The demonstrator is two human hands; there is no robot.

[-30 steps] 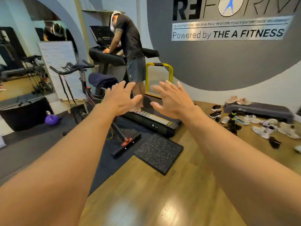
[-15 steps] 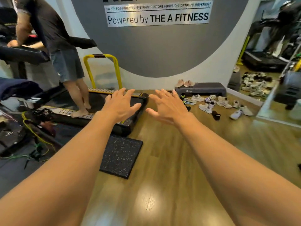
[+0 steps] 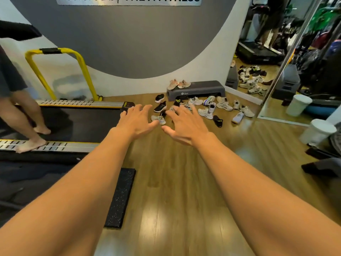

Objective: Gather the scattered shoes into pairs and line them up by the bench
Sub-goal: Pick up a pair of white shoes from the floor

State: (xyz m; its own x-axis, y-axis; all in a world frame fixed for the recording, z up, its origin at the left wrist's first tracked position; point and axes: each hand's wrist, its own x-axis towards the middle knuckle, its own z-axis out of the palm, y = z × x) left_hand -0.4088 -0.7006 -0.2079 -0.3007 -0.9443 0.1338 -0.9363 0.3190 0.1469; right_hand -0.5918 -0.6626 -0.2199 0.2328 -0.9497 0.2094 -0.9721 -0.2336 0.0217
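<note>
Your left grip (image 3: 137, 121) and right grip (image 3: 186, 124) are spread, empty; shoes (image 3: 205, 112) lie ahead, before the counter (image 3: 199, 88), probably nearer right.

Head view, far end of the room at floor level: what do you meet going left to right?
From the left: yellow rail → black sneaker → grey step bench → lone white sneaker → white bin.

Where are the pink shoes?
In the head view, the pink shoes sit on the left end of the grey bench, just behind the scattered shoes on the floor.
</note>
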